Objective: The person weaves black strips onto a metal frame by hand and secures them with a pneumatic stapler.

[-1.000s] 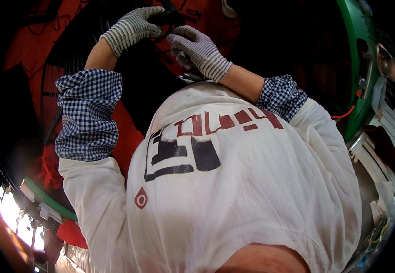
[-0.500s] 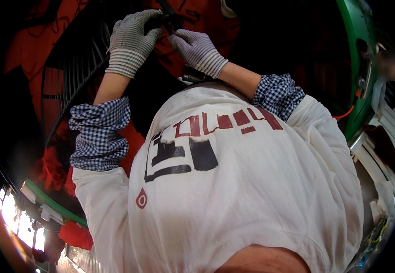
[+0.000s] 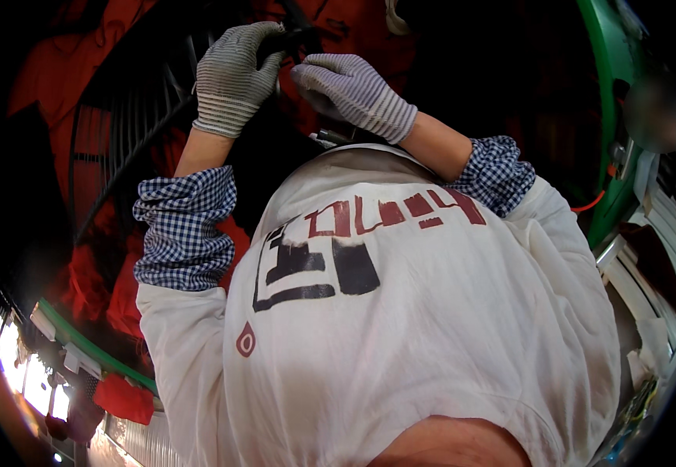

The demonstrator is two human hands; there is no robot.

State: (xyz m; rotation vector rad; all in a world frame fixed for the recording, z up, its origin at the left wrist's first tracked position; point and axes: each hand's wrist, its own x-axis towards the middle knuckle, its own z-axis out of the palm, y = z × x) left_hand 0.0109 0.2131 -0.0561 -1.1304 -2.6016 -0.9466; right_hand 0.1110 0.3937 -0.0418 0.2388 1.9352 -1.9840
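Your left hand (image 3: 233, 78) has risen, now curled around the small dark part (image 3: 295, 39) to steady it; right hand (image 3: 345, 89) pinches just beneath.

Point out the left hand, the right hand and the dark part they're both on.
left hand (image 3: 233, 78), head view, back of the striped glove.
right hand (image 3: 349, 92), head view, back of the glove.
dark part (image 3: 295, 37), head view, stretch showing between the gloves.

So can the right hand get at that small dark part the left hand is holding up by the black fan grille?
Probably yes. The right hand is already raised beside the left hand, its gloved fingertips right at the small dark part, with nothing between them. Whether it actually touches is too dark to tell.
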